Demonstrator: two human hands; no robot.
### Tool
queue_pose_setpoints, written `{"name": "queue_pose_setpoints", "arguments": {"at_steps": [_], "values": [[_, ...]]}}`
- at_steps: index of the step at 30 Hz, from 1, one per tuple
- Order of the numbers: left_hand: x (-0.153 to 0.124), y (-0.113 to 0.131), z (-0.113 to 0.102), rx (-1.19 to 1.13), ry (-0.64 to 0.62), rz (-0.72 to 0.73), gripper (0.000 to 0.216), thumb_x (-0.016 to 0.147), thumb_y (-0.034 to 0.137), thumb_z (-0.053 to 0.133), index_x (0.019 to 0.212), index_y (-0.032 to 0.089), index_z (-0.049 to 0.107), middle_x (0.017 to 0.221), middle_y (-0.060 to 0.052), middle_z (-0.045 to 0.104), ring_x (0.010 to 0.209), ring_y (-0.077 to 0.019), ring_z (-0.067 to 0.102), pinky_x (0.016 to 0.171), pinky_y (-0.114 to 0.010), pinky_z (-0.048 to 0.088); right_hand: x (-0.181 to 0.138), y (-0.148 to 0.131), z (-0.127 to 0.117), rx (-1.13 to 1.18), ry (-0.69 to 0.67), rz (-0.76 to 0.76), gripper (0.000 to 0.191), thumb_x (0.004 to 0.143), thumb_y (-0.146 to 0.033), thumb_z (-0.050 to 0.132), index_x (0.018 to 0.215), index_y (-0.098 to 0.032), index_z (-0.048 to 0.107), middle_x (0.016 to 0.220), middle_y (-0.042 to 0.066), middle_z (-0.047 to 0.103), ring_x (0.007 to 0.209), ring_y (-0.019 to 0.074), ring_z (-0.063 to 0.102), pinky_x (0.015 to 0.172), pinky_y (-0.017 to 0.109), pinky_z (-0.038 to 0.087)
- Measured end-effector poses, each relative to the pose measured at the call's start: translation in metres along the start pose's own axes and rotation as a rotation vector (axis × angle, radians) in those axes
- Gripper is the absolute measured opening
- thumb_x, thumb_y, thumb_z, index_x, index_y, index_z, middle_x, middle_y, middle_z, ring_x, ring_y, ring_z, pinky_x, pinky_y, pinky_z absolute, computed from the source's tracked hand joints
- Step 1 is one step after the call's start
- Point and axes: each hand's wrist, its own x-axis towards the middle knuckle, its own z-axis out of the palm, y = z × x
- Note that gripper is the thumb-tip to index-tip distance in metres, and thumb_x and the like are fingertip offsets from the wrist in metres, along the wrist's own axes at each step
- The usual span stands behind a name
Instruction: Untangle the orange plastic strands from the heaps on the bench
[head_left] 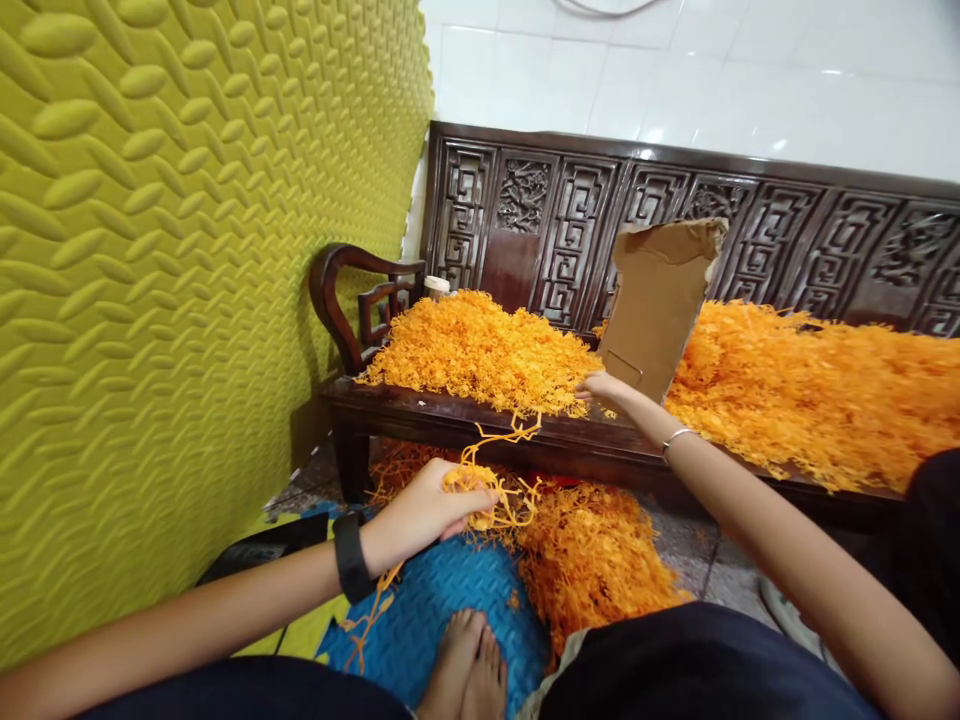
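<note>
My left hand point(442, 505), with a dark band on its wrist, is closed around a tangled clump of orange branching plastic strands point(480, 485). One long strand sticks up from it towards the bench. My right hand point(600, 388), with a silver bangle on its wrist, reaches to the front right edge of a heap of orange plastic pieces point(480, 350) on the dark wooden bench point(442, 405). Its fingers look stretched out and slightly apart at the heap; small pieces under the fingertips cannot be made out.
A brown cardboard piece point(656, 300) stands upright between the left heap and a larger orange heap point(825, 390). More orange strands point(600, 560) lie on the floor below. Yellow foam matting point(187, 250) rises at left. A white-lidded container point(436, 286) stands by the armrest point(334, 290).
</note>
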Motion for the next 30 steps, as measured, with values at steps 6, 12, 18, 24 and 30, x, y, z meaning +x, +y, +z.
{"name": "queue_pose_setpoints", "arguments": {"at_steps": [6, 12, 18, 24, 30], "values": [[0.004, -0.006, -0.001, -0.008, 0.018, 0.021, 0.032, 0.074, 0.037, 0.056, 0.053, 0.016, 0.046, 0.034, 0.01, 0.034, 0.035, -0.0043, 0.025, 0.043, -0.021, 0.02, -0.033, -0.033, 0.022, 0.142, -0.181, 0.232, 0.019, 0.083, -0.027, 0.054, 0.075, -0.011, 0.06, 0.065, 0.005, 0.061, 0.058, 0.0108, 0.057, 0.059, 0.026, 0.047], [0.003, -0.008, -0.001, -0.043, 0.061, 0.024, 0.038, 0.074, 0.044, 0.055, 0.05, 0.017, 0.04, 0.034, 0.009, 0.033, 0.034, -0.0044, 0.026, 0.041, -0.021, 0.019, -0.103, -0.124, 0.028, 0.403, -0.57, -0.012, 0.044, 0.084, -0.052, 0.044, 0.065, -0.014, 0.056, 0.06, 0.003, 0.059, 0.06, 0.0122, 0.056, 0.065, 0.027, 0.045], [0.004, -0.013, 0.004, -0.187, -0.031, 0.097, 0.032, 0.064, 0.039, 0.064, 0.056, 0.016, 0.042, 0.042, 0.01, 0.036, 0.039, -0.0034, 0.026, 0.04, -0.019, 0.021, -0.129, -0.144, 0.029, 0.198, -0.717, -0.258, 0.047, 0.056, -0.048, 0.077, 0.079, -0.016, 0.053, 0.066, -0.004, 0.048, 0.058, 0.0081, 0.041, 0.052, 0.02, 0.035], [-0.002, -0.01, 0.001, -0.109, -0.218, 0.015, 0.026, 0.067, 0.034, 0.067, 0.064, 0.014, 0.051, 0.043, 0.01, 0.037, 0.038, -0.0027, 0.027, 0.039, -0.018, 0.019, -0.123, -0.135, 0.017, 0.12, -0.81, -0.268, 0.025, 0.074, -0.035, 0.065, 0.068, -0.014, 0.053, 0.059, -0.005, 0.046, 0.053, 0.006, 0.038, 0.049, 0.018, 0.032], [-0.008, -0.007, -0.007, -0.049, -0.32, -0.021, 0.033, 0.072, 0.043, 0.063, 0.064, 0.012, 0.058, 0.046, 0.008, 0.043, 0.036, -0.0015, 0.025, 0.036, -0.019, 0.015, -0.114, -0.121, -0.001, 0.07, -0.814, -0.223, 0.027, 0.078, -0.039, 0.062, 0.077, -0.013, 0.062, 0.065, 0.0, 0.056, 0.055, 0.007, 0.044, 0.05, 0.019, 0.034]]}}
